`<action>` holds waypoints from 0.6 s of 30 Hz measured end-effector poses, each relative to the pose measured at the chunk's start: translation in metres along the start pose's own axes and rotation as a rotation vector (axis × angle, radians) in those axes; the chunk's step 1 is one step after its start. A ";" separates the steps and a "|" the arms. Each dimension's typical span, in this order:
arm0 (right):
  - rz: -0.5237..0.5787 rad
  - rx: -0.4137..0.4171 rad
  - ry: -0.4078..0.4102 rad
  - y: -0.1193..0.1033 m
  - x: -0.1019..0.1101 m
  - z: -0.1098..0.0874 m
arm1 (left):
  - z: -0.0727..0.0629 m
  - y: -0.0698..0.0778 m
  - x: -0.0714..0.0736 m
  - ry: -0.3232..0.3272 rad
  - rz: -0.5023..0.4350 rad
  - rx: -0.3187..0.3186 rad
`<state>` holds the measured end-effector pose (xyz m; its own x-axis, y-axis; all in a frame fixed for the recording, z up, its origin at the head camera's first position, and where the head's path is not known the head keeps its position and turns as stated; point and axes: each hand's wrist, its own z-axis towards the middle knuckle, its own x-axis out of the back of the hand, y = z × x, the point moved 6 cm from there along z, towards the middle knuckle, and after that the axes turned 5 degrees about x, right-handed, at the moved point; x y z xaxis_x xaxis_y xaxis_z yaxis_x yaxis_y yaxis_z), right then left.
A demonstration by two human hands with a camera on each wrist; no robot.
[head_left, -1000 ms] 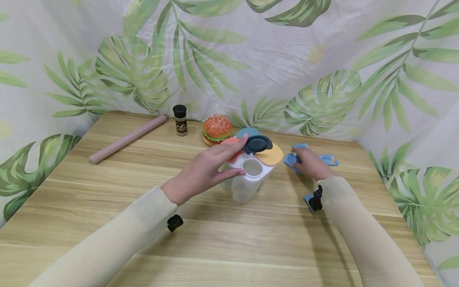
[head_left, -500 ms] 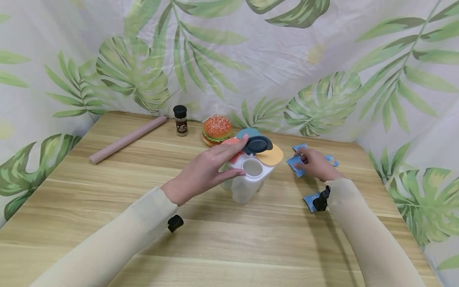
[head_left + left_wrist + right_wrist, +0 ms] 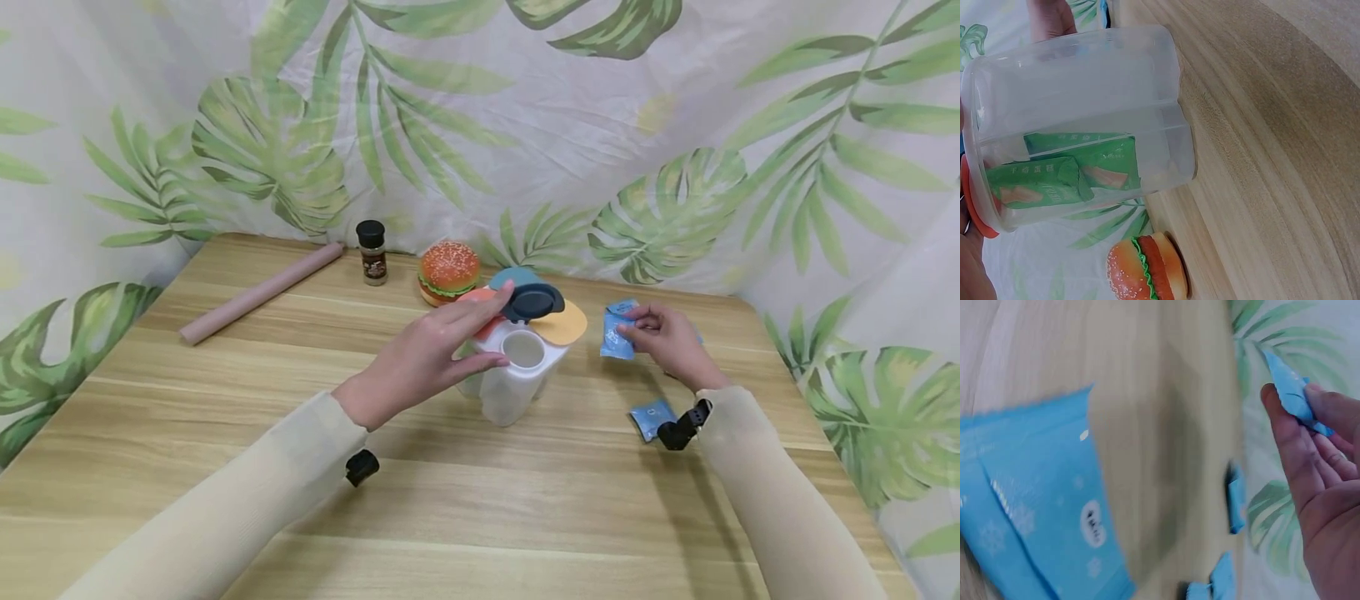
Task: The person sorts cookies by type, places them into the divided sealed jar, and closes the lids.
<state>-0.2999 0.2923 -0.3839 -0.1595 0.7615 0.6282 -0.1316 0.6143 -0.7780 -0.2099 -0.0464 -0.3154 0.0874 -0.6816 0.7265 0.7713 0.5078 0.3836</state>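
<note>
Presumably at pick-up, pinching blue packet (image 3: 617, 338) right of centre in grip of right hand (image 3: 672, 342), bracing open container (image 3: 501, 397) mid-frame with left hand (image 3: 423, 350), fingers apart, next likely needing a leftward carry.

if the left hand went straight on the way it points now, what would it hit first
Most likely the dark raised lid on the container, just ahead of the left hand. The two look close enough to be touching already, but the head view leaves depth unclear.
</note>
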 end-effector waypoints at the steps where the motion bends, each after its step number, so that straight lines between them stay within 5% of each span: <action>1: 0.037 0.006 0.022 -0.004 0.002 -0.001 | 0.000 0.000 0.000 0.003 -0.001 0.000; 5: 0.247 0.101 0.121 -0.025 0.008 -0.009 | -0.001 0.000 -0.001 0.006 0.006 -0.001; 10: 0.515 0.315 0.259 -0.063 0.021 -0.020 | -0.002 0.000 0.000 -0.003 0.013 0.003; 18: 0.557 0.552 0.286 -0.127 0.015 -0.038 | -0.002 0.000 -0.001 -0.006 0.009 0.006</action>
<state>-0.2480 0.2334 -0.2756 -0.0986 0.9927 0.0697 -0.5795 -0.0003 -0.8150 -0.2091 -0.0468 -0.3175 0.0909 -0.6738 0.7333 0.7670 0.5170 0.3800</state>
